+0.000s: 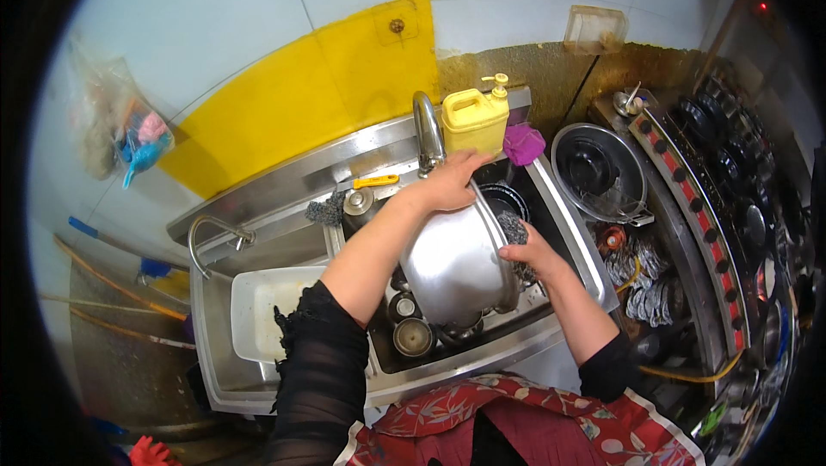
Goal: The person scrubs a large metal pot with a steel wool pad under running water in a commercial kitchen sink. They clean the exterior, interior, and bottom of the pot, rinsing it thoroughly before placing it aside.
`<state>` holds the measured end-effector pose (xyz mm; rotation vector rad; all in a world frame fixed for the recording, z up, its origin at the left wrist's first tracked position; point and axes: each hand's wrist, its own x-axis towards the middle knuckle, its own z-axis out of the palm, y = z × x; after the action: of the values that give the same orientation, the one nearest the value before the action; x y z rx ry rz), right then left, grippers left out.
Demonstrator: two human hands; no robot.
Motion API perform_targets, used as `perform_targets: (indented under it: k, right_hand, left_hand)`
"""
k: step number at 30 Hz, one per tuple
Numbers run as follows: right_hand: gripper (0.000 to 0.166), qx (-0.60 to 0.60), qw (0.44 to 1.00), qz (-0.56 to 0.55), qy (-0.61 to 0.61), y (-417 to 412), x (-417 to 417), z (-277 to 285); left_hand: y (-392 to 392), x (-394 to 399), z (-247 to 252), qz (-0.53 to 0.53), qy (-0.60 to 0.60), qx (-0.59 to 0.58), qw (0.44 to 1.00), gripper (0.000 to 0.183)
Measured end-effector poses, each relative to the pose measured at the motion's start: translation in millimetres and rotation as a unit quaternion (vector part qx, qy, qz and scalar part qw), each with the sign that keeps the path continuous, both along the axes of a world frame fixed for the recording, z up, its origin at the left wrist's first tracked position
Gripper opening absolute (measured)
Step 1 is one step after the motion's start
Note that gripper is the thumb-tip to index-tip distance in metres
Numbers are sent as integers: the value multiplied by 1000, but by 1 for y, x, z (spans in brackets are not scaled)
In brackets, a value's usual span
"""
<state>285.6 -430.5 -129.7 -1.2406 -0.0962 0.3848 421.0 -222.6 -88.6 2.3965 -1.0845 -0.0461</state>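
Observation:
A large silvery metal pot [445, 266] is tipped on its side over the right sink basin [542, 311], its mouth turned to the right. My left hand [452, 182] holds the far part of its rim, close to the faucet [426, 130]. In my right hand [532, 252] is a grey steel wool scrubber [512, 228], held at the pot's mouth; the pot's inside is mostly hidden from me. Small metal containers, among them a round one [413, 337], sit in the basin below the pot. Behind it is a black pan [506, 198], partly covered.
A yellow pump jug [474, 121] and a purple cloth [524, 144] stand behind the sink. A yellow-handled scraper [376, 181] and another scrubber [326, 210] lie left of the faucet. The left basin holds a white plastic tub [258, 317]. A metal basin [600, 133] and a gas range [697, 201] are rightward.

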Motion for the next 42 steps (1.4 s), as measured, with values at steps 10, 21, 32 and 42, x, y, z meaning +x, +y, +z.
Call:
perform_targets:
  k: [10,21,32,42]
  right_hand:
    - [58,-285,909,246,-180,-18,89,67]
    - [45,-117,990,54,-65,71,153,30]
    - [51,-386,859,69,-329,117,130,19]
    - [33,-415,808,-4,-418,96,40,30]
  left_hand:
    - [74,-69,38,1,268,80,960,47]
    - [144,-107,8,318,335,-315,829,29]
    - [143,-144,-44,417,413,-479,653,12]
    - [141,-162,-46,432,402,-570,572,22]
